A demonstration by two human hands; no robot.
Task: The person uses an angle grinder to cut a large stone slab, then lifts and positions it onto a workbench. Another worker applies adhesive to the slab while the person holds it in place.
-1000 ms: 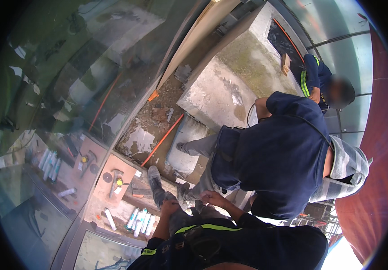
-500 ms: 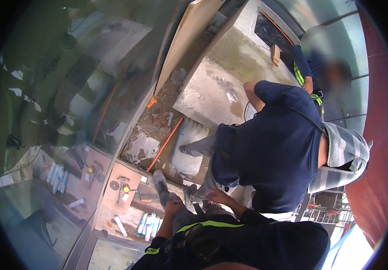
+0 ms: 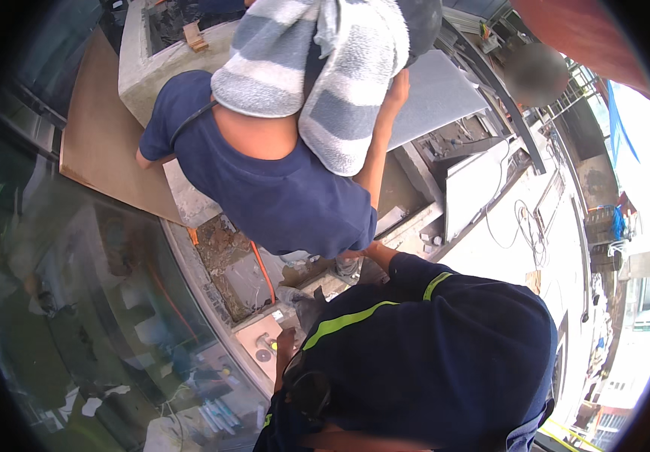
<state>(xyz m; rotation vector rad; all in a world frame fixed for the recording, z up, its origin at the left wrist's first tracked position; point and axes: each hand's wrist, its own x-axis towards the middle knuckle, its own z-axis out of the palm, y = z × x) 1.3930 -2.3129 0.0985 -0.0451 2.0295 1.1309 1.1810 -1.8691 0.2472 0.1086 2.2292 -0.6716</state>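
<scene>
Nearest the camera, the lower middle of the view is filled by the wearer's dark navy jacket (image 3: 430,361) with its yellow-green reflective stripes. The left forearm (image 3: 286,354) is seen running up from the jacket toward a small pale tray (image 3: 265,343) on which a round fitting is lying; the left hand itself is hidden behind a grey object at the jacket's edge, so its grip cannot be told. The right hand (image 3: 366,248) is stretched upward past the jacket and is pressed against the lower hem of a co-worker's navy shirt (image 3: 265,181); whether anything is held in it cannot be made out.

Just beyond the tray, an open pit of rubble and soil (image 3: 227,256) is crossed by an orange pipe (image 3: 263,270). The co-worker is bent over this pit, with a grey-and-white striped cloth (image 3: 317,68) draped over the head and shoulders. A brown board (image 3: 103,143) is leaned at the left, beside a concrete block (image 3: 144,68). Farther right, a grey slab (image 3: 438,90) and white panels (image 3: 472,184) are laid on the pavement.
</scene>
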